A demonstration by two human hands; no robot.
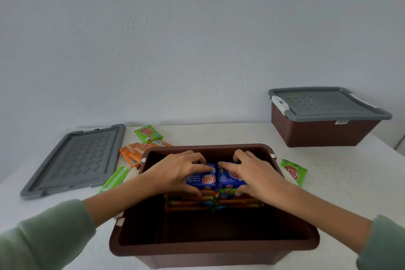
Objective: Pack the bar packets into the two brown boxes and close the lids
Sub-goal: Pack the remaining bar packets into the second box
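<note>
An open brown box (210, 245) stands right in front of me. Inside it, two side-by-side stacks of bar packets lie toward the far wall, each topped by a blue packet. My left hand (182, 171) grips the left blue packet (202, 181). The right blue packet (230, 178) is held by my right hand (252, 174). A second brown box (324, 131) at the back right has its grey lid (326, 103) on. Loose packets remain on the table: a green one (148, 133), orange ones (137, 152), a green one (115, 178) left of the box, and a green one (293, 172) right of it.
A loose grey lid (76, 162) lies flat on the white table (339, 182) at the left. A pale wall rises behind the table. Green sleeves cover both my forearms.
</note>
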